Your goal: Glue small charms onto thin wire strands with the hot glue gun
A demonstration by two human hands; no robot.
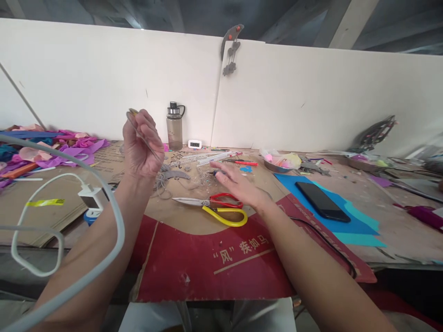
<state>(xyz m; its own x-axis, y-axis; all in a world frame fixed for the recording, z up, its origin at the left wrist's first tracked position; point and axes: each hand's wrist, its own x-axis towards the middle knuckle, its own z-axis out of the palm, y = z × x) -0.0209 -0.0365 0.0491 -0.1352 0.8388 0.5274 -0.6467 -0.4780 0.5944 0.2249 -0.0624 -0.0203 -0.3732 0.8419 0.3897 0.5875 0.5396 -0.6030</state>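
A smooth red card [187, 269] is seen nearest, its edge worn, printed with pale characters. Beyond its middle, scissors [205, 203] are laid, with pointed metal blades and rounded handles, one red, one yellow. Over dry, crumbly scraps [204, 177] the right hand [239, 183] is stretched, fingers loosely spread; whether the scraps are touched cannot be told. The left hand [143, 150] is raised above the table, its fingers curled, and by them a strand [146, 142] is pinched: thin, greyish, bent at the top, crossing the palm. Farther, a translucent bottle [175, 134] is seen before flat white panels [311, 101]
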